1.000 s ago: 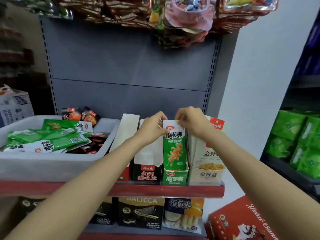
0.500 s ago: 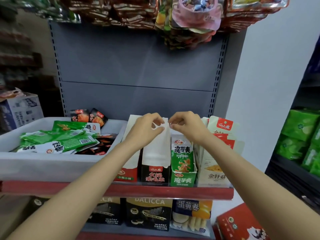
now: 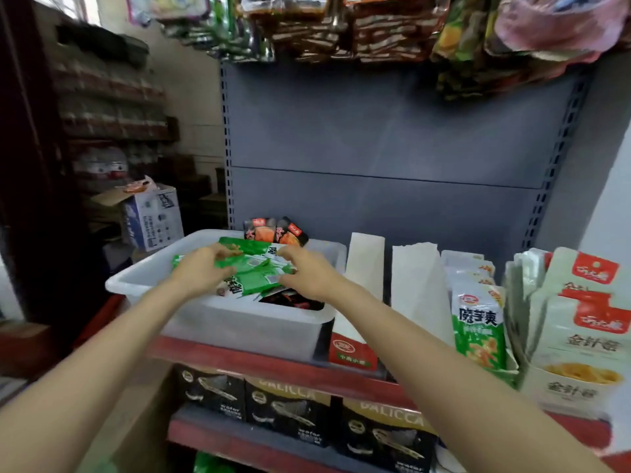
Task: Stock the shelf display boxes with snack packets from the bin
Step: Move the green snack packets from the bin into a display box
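Covering green packets (image 3: 254, 273) in bin (image 3: 239, 322), both hands' blurred fingers (image 3: 222, 254), grip perhaps unformed

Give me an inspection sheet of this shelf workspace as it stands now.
Surface: red-edged shelf carries everything.
Job's things: white plastic bin holds green snack packets; green display box is stocked.
Clutter: two white cardboard boxes show no packets.
Hands: left hand and right hand are on the green packets; grip unclear.
Cables: nothing seen.
Surroundings: hanging snack bags above.

green packets (image 3: 254, 273), white bin (image 3: 239, 322), red shelf edge (image 3: 280, 365)
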`<move>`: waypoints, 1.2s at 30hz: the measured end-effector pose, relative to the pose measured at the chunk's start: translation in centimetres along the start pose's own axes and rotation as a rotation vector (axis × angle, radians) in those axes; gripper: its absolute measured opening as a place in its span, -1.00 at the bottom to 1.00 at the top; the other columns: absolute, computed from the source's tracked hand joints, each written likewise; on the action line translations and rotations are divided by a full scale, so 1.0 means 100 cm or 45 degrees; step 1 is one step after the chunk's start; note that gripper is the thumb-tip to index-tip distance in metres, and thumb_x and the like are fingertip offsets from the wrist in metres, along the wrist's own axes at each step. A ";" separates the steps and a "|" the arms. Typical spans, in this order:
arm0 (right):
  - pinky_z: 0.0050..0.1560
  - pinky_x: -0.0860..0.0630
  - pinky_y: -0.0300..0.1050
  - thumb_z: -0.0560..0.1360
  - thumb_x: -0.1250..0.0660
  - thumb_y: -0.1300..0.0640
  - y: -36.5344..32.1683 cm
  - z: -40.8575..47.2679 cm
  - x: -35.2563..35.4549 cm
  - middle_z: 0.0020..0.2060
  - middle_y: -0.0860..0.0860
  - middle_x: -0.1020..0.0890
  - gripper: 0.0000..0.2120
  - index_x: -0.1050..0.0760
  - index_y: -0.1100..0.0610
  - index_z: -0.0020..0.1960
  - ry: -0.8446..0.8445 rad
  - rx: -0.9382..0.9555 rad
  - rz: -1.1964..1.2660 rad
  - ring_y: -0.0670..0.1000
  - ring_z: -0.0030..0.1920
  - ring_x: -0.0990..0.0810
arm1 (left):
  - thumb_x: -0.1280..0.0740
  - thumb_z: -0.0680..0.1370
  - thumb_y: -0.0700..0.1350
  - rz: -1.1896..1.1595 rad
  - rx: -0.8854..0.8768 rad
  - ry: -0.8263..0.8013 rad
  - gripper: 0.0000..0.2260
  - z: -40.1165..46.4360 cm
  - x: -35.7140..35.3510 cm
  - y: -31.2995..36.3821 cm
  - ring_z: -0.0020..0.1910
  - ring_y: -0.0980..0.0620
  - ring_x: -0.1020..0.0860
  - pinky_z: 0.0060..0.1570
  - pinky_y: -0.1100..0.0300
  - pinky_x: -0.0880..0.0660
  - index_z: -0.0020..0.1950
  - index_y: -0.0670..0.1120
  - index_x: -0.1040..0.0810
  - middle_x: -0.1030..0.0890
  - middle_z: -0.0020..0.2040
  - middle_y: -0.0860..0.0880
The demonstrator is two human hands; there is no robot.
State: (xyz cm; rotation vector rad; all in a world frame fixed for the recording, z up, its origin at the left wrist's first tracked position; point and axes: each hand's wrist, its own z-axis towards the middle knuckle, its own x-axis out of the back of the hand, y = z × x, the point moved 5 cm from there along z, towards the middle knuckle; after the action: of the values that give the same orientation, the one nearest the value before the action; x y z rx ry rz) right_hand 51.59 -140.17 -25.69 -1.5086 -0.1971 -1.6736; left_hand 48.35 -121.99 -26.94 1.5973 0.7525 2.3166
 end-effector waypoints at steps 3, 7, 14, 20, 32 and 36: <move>0.31 -0.26 -0.09 0.52 -0.34 0.12 -0.015 0.021 -0.029 0.45 0.13 -0.30 -0.36 -0.14 0.15 0.51 -0.225 0.081 -0.125 0.13 0.41 -0.31 | -0.45 0.43 0.07 0.077 0.036 -0.255 -0.35 0.000 -0.001 -0.022 0.37 -0.02 -0.37 0.29 0.20 -0.27 0.44 -0.07 -0.33 -0.40 0.41 -0.03; 0.29 -0.29 -0.08 0.52 -0.34 0.08 -0.018 0.038 -0.046 0.42 0.11 -0.35 -0.38 -0.17 0.10 0.50 -0.340 0.106 -0.332 0.15 0.37 -0.35 | -0.49 0.35 0.15 0.017 0.023 -0.335 -0.27 0.003 -0.005 -0.028 0.42 0.03 -0.30 0.31 0.23 -0.22 0.44 -0.03 -0.33 -0.33 0.45 0.01; 0.01 -0.51 0.00 0.52 -0.32 0.08 -0.007 0.042 -0.044 0.05 0.11 -0.60 -0.73 -0.52 0.11 0.21 -0.220 0.153 -0.489 0.16 0.03 -0.54 | -0.53 0.33 0.08 -0.096 0.016 -0.293 -0.34 0.002 -0.008 -0.035 0.38 0.06 -0.36 0.37 0.15 -0.27 0.38 0.00 -0.42 -0.40 0.40 0.06; -0.27 -0.41 -0.01 0.58 -0.13 0.25 -0.004 0.031 -0.033 -0.29 0.06 -0.48 -0.84 -0.41 0.14 -0.14 -0.001 0.201 -0.572 0.16 -0.22 -0.49 | -0.37 0.47 0.13 -0.345 -0.034 -0.191 -0.75 -0.004 -0.001 -0.027 0.08 0.09 -0.56 0.11 0.18 -0.42 -0.04 -0.02 -0.67 -0.63 0.09 0.04; -0.16 -0.37 -0.19 0.58 -0.19 0.23 0.016 -0.014 0.029 -0.33 -0.07 -0.56 -0.77 -0.53 0.09 -0.21 0.411 0.016 0.469 -0.08 -0.28 -0.48 | -0.37 0.49 -0.35 -1.104 -0.275 -0.037 -0.50 -0.026 0.002 0.048 -0.20 0.08 -0.65 -0.20 0.27 -0.56 0.27 0.11 -0.35 -0.67 -0.12 -0.04; -0.14 -0.49 -0.21 0.54 -0.25 0.27 0.038 -0.043 0.054 -0.28 -0.07 -0.64 -0.85 -0.59 0.15 -0.09 0.496 -0.094 0.697 -0.13 -0.24 -0.60 | -0.33 0.49 -0.41 -1.216 -0.280 -0.066 -0.49 -0.029 -0.013 0.092 -0.38 0.09 -0.63 -0.37 0.20 -0.58 0.32 0.02 -0.33 -0.63 -0.24 -0.09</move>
State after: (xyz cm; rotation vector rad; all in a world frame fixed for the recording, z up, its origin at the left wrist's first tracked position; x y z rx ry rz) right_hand 51.40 -147.79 -23.68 -1.1200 0.4531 -1.4884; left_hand 47.07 -131.12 -23.91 0.8853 0.9322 1.5730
